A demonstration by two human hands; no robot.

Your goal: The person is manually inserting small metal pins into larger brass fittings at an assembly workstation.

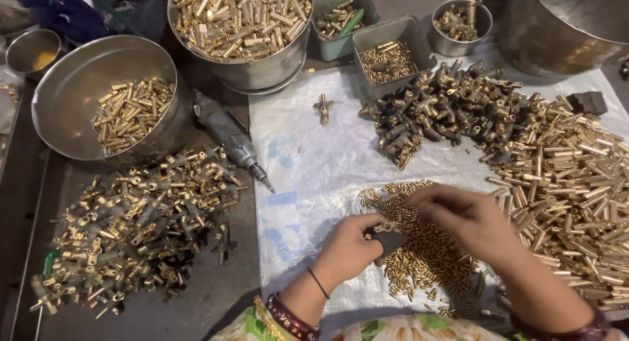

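Left hand (350, 249) clenched on a dark fitting (386, 236) at 6 o'clock; right hand (472, 220) pinches at its top, what it grips hidden. Small brass pins (426, 249) heaped beneath. Best to keep the fitting steady, feed 1 pin squarely.

A dark work surface (216, 295) carries a white plastic sheet (308, 164) on its right half. On the bare dark part lie a heap of brass fittings (141, 226), a grey power screwdriver (229, 134) and two steel bowls (85, 72) of brass tubes. On the sheet lie a darker heap of fittings (439, 108), a spread of brass tubes (576, 177), a patch of small brass pins (426, 249), one lone fitting (323, 108) and a grey rectangular tub (388, 53).
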